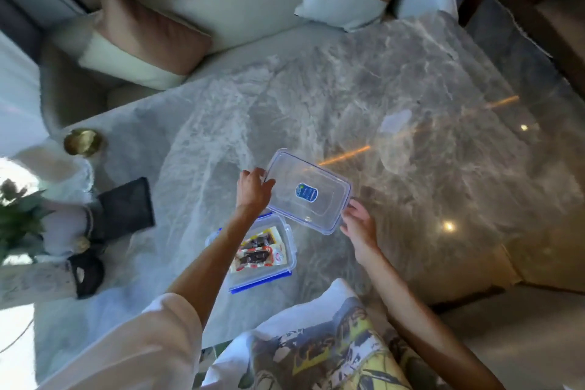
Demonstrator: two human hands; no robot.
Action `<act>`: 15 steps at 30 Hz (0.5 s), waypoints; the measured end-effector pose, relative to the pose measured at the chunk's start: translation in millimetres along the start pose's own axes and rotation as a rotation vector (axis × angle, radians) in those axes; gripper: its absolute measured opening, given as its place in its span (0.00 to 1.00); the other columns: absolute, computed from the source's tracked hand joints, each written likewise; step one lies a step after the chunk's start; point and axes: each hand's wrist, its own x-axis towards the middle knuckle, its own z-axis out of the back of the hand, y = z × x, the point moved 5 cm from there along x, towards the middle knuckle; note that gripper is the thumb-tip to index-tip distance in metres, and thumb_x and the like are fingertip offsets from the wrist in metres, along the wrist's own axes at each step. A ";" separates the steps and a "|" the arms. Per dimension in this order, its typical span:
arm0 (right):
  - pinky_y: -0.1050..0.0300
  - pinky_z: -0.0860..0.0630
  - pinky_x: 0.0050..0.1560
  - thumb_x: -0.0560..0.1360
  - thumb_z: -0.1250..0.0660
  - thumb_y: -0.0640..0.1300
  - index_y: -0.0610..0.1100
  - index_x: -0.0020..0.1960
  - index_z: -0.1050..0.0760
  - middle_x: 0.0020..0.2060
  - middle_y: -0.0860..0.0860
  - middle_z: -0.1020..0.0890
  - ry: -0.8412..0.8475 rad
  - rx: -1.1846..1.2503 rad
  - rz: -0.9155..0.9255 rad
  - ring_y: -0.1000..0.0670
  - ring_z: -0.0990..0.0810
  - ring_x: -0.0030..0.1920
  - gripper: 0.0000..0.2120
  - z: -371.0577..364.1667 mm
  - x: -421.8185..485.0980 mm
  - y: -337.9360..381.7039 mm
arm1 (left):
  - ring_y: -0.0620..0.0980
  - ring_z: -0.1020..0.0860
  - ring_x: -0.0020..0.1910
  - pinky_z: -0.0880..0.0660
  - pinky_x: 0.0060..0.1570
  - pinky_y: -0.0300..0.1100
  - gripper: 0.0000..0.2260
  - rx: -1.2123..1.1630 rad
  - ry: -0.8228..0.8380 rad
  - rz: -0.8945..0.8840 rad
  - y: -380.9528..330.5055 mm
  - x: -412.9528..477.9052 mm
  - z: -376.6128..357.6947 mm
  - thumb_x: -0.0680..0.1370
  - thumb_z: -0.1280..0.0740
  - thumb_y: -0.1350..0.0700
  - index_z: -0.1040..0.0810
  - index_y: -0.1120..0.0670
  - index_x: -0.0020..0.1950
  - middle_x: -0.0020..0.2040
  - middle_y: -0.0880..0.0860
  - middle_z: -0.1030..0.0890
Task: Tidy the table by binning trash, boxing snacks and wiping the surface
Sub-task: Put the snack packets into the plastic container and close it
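A clear plastic lid [308, 191] with a blue oval sticker is held over the grey marble table [411, 104]. My left hand [253, 190] grips its left edge and my right hand [359, 225] holds its near right corner. Just below the lid sits an uncovered clear box [286, 266] with blue clips, holding snack packets [258, 252]. My left forearm crosses over the box's left side and hides part of it.
A brass bowl [83, 141] and a dark flat pouch [126, 207] lie at the table's left, beside a white vase with green leaves [19, 218]. A sofa with pink and white cushions [148, 38] runs along the far edge.
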 end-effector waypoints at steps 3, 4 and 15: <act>0.47 0.23 0.57 0.75 0.31 0.34 0.41 0.66 0.28 0.55 0.43 0.21 0.108 -0.147 0.142 0.47 0.22 0.52 0.20 -38.5 0.3 23.6 | 0.62 0.24 0.58 0.29 0.54 0.48 0.14 -0.091 -0.057 0.136 48.7 -19.5 35.3 0.76 0.30 0.56 0.21 0.64 0.56 0.54 0.67 0.20; 0.46 0.24 0.58 0.74 0.30 0.35 0.41 0.65 0.28 0.54 0.43 0.21 0.149 -0.213 0.176 0.47 0.22 0.52 0.20 -51.6 -2.9 25.3 | 0.62 0.22 0.55 0.27 0.51 0.49 0.13 -0.122 -0.069 0.185 67.3 -29.8 42.9 0.75 0.30 0.56 0.20 0.64 0.53 0.52 0.67 0.19; 0.48 0.25 0.61 0.74 0.31 0.35 0.39 0.69 0.28 0.58 0.39 0.21 0.232 -0.707 0.331 0.46 0.24 0.52 0.23 -101.5 -55.2 -41.6 | 0.63 0.22 0.54 0.28 0.48 0.51 0.13 -0.172 -0.022 0.381 178.9 -134.4 21.5 0.79 0.35 0.58 0.22 0.69 0.47 0.49 0.70 0.20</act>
